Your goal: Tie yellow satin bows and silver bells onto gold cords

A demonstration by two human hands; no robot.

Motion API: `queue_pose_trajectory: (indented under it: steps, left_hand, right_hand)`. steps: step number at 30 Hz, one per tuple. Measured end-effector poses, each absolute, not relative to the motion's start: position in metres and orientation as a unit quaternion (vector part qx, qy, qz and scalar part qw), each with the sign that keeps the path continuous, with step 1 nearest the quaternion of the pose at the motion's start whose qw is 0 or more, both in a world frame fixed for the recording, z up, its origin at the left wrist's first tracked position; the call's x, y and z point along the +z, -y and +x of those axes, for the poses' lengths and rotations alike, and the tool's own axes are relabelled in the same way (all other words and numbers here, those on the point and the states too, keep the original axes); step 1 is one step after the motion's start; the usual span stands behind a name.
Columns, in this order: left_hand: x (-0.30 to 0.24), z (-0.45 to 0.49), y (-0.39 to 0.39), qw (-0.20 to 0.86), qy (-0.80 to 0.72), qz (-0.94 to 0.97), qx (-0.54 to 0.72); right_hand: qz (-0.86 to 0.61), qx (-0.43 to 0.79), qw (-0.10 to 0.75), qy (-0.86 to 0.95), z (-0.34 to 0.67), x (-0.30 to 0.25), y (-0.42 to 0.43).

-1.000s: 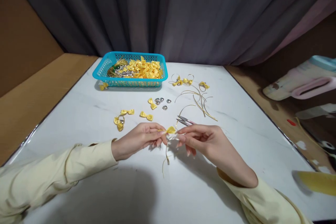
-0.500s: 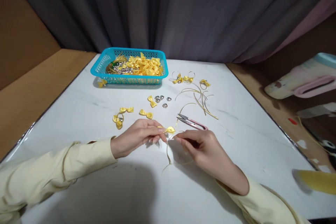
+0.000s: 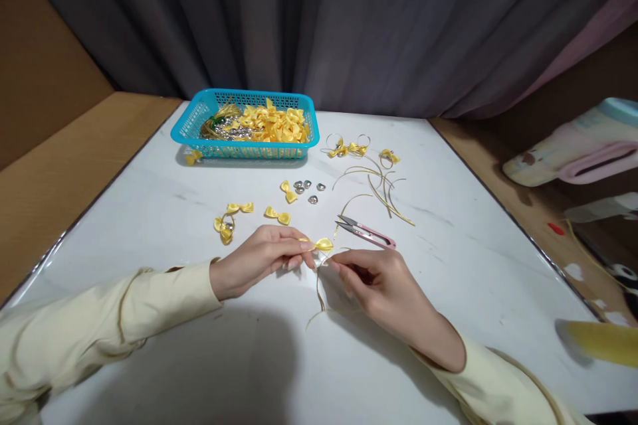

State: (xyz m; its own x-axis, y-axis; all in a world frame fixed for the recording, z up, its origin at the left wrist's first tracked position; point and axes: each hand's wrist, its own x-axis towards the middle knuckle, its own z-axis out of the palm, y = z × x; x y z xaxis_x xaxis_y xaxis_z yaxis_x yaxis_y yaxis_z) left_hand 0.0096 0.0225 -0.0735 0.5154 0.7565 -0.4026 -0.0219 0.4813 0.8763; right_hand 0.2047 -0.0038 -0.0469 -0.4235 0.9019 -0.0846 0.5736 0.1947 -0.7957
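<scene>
My left hand (image 3: 279,249) pinches a small yellow satin bow (image 3: 323,244) between thumb and fingers; part of the bow is hidden by them. Gold cord (image 3: 319,292) hangs below the bow, its loose ends reaching down to the tabletop. Close by on the right, my right hand (image 3: 383,285) is closed, thumb against forefinger, on a strand of the cord just under the bow. Pink-handled thread snips (image 3: 366,232) lie just beyond the right hand. Past my left hand are loose yellow bows (image 3: 277,216) and several silver heart-shaped charms (image 3: 312,199).
A blue plastic basket (image 3: 244,147) at the back holds yellow bows, charms and a bundle of gold cord. Cut cord pieces (image 3: 389,202) and bows with rings (image 3: 349,148) lie right of it. A pastel tumbler (image 3: 573,146) lies beyond the table's right edge.
Both hands keep nearly the same place and hold. The right hand has shifted very slightly toward the left, staying close to the bow. Everything else on the table stays put.
</scene>
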Motion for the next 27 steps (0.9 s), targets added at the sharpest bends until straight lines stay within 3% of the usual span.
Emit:
queue_pose_trajectory:
  steps: [13,27]
  left_hand:
    - [-0.076,0.009,-0.022,0.746,-0.414,0.451,0.264]
    - [-0.069,0.018,-0.012,0.654,-0.461,0.509,0.316]
  right_hand:
    - [-0.501,0.408,0.205,0.735,0.203,-0.048,0.004]
    - [-0.509,0.409,0.228,0.722,0.196,-0.058,0.007]
